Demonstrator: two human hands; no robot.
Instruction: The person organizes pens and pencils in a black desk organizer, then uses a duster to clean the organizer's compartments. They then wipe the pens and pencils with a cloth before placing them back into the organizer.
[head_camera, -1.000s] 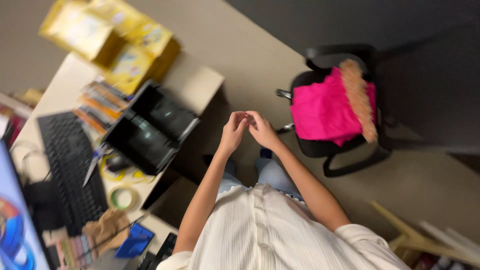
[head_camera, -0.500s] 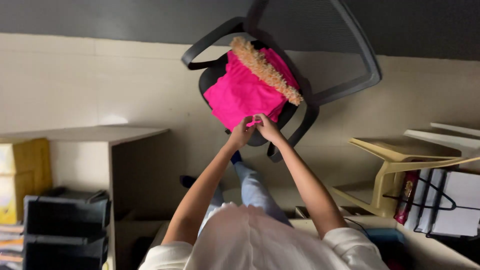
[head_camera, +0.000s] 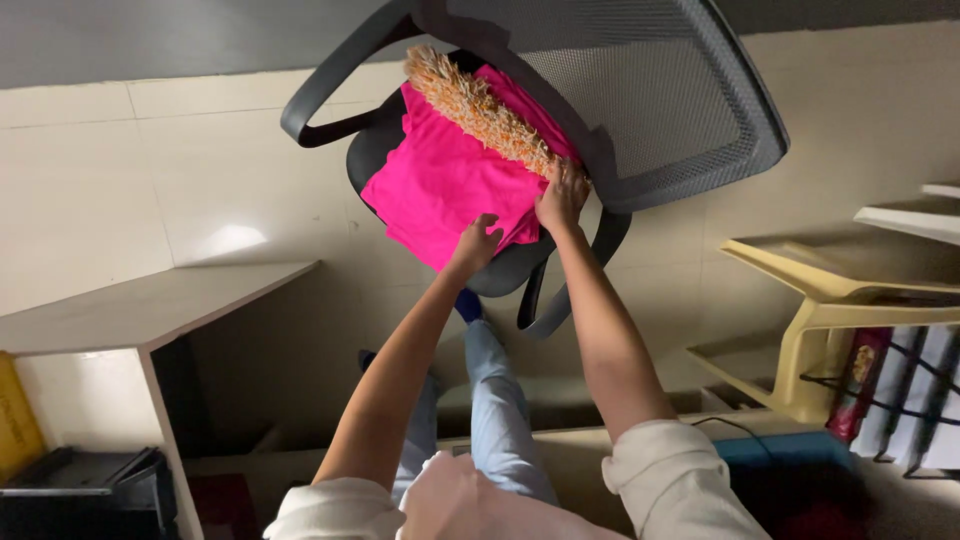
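Yellow box (head_camera: 14, 432) at left edge, under the desk, above a black tray (head_camera: 85, 480)

pink cloth (head_camera: 450, 180) | flat on chair seat | orange fringe (head_camera: 480, 110), perhaps a duster, atop

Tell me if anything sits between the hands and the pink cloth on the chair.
Nothing visible does. The left hand rests on the pink cloth near its edge, and the right hand touches it beside the fringed duster on the chair.
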